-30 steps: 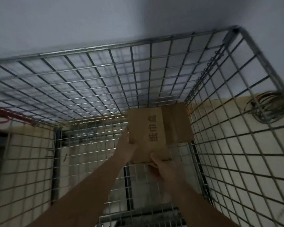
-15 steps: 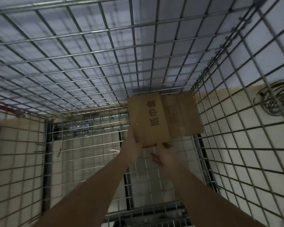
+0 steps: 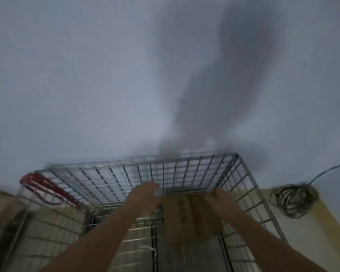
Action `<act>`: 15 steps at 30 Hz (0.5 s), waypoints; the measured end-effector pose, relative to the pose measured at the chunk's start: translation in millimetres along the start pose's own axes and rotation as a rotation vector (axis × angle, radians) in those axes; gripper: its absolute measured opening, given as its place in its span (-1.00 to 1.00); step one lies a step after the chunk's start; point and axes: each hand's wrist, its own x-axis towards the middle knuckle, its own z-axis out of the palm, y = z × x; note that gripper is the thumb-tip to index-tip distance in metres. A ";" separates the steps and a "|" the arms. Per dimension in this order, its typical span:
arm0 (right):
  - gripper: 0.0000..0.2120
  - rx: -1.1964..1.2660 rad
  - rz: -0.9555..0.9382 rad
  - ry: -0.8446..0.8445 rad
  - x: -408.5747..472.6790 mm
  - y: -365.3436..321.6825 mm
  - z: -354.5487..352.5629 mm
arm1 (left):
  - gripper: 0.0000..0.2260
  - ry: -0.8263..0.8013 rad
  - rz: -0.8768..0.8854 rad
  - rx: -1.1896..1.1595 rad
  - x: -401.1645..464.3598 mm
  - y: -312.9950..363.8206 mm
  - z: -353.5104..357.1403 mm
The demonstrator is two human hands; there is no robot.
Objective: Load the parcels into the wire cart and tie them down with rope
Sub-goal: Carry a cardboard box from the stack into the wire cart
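Both hands lifted clear of parcel (image 3: 182,216) in wire cart (image 3: 185,165), print blurred, grip unclear

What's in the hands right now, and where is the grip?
Cannot be told: the frame is blurred. Both the left hand and right hand are at the far end of the cardboard parcel, but no grip shows.

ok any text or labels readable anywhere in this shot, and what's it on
Nothing can be read.
Box: a column of dark printed marks on its top face, too blurred to read.
Cart, red rope and grey coil: no text or labels visible.
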 end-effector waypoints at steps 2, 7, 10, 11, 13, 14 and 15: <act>-0.77 -0.122 -0.100 -0.006 -39.8 -50.9 -52.7 | -0.53 0.048 0.035 0.024 -46.4 26.3 -69.5; -0.59 -0.361 -0.291 0.037 -158.4 -173.9 -169.6 | -0.47 0.237 0.124 0.168 -181.3 79.2 -244.1; -0.48 -0.480 -0.406 0.109 -230.6 -236.1 -222.3 | -0.41 0.381 0.114 0.260 -265.4 101.4 -330.5; -0.45 -0.510 -0.436 0.138 -254.1 -255.1 -236.4 | -0.39 0.441 0.113 0.268 -294.8 107.2 -353.2; -0.39 -0.552 -0.499 0.188 -301.8 -289.0 -257.2 | -0.34 0.553 0.111 0.272 -356.0 114.4 -386.9; -0.36 -0.579 -0.539 0.210 -326.1 -304.3 -263.7 | -0.32 0.603 0.106 0.284 -387.6 115.2 -398.8; -0.33 -0.598 -0.577 0.233 -350.1 -317.9 -267.6 | -0.29 0.645 0.095 0.301 -419.3 114.0 -407.6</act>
